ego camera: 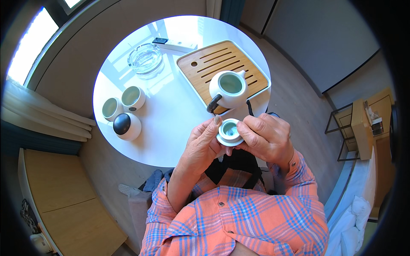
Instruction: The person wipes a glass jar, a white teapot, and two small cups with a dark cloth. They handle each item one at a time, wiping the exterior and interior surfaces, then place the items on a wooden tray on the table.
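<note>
Between my two hands is a small white teapot lid [230, 130], turned so that its hollow, pale green underside faces up. My left hand [205, 136] grips the lid's left rim with the thumb on top. On the other side, the fingers of my right hand [267, 134] pinch its right edge. Just beyond them a white ceramic teapot [229, 88] without its lid shows a pale green inside. The pot rests on the near part of a bamboo tea tray [205, 68], its dark handle towards me and its spout pointing away.
Two white cups [131, 96] [110, 108] and a round white jar with a black top [127, 126] stand at the table's left. A glass ashtray [144, 59] and a white power strip [179, 44] lie farther back. The round white table [166, 128] has a curved near edge.
</note>
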A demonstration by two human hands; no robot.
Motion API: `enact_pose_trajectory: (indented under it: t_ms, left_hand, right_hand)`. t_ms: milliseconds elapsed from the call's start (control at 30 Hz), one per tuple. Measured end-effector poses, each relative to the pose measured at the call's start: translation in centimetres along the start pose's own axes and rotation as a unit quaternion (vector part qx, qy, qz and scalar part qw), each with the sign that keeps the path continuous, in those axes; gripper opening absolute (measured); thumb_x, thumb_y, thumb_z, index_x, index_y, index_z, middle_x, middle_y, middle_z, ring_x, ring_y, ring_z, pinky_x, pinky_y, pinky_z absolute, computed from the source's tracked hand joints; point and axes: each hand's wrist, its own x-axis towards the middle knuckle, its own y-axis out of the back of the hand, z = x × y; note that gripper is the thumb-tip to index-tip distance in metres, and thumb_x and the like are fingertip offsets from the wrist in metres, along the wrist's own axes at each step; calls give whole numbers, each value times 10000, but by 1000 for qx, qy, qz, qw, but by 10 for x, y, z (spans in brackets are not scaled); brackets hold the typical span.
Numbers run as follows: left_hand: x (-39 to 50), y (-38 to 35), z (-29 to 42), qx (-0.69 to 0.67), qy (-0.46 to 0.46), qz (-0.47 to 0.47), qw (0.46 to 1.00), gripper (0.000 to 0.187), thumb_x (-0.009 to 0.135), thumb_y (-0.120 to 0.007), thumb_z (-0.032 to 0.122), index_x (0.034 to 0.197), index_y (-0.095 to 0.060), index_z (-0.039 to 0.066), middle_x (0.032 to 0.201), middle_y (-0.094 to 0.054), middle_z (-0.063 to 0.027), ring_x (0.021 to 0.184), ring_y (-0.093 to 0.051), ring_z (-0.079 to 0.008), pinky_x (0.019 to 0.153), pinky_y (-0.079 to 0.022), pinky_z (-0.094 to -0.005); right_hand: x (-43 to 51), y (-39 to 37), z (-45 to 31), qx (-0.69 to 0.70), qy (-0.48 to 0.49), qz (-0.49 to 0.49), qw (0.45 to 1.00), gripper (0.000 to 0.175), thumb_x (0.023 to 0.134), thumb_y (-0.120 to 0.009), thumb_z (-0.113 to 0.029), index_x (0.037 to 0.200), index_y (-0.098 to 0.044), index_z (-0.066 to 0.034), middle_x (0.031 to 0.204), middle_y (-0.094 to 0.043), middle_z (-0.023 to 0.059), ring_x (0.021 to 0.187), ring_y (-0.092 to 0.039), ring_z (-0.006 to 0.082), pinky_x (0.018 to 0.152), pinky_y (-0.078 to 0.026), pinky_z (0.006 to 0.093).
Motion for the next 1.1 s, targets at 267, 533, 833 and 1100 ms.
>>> enact_pose_trajectory:
  t_ms: [267,533,833,1100]
  left_hand:
    - [2,1,-3,20,-47,-45,998,295,1103,-482,298,1146,-566,18,987,-667,-185,658,-655,-203,807,-598,-389]
    - [2,3,-6,41,-65,-67,995,197,1080,-530,208,1141,-552,22,981,-656,-179,660,-655,-183,798,-587,-360]
    - [-5,-5,-4,183,-146,14,972,127,1040,-586,85,1126,-561,-4,987,-672,-152,695,-663,-158,775,-576,-318]
    - [-10,-8,2,339,-270,143,890,205,962,-679,-14,1134,-569,-7,1022,-599,-37,783,-593,-64,659,-505,-215]
  right_hand:
    - [14,-4,19,280,-272,62,919,201,930,-782,-179,1000,-688,-16,846,-694,52,741,-653,119,669,-513,268]
    - [25,-20,40,438,-412,73,796,229,983,-733,-249,1012,-694,-25,845,-654,-5,778,-591,60,716,-479,208]
    - [32,-12,46,416,-408,43,811,258,967,-751,-278,1002,-700,-27,829,-650,-2,762,-594,62,704,-479,207]
    - [31,7,25,397,-383,-6,834,200,945,-770,-208,979,-697,-25,819,-664,-11,769,-595,64,699,-495,236]
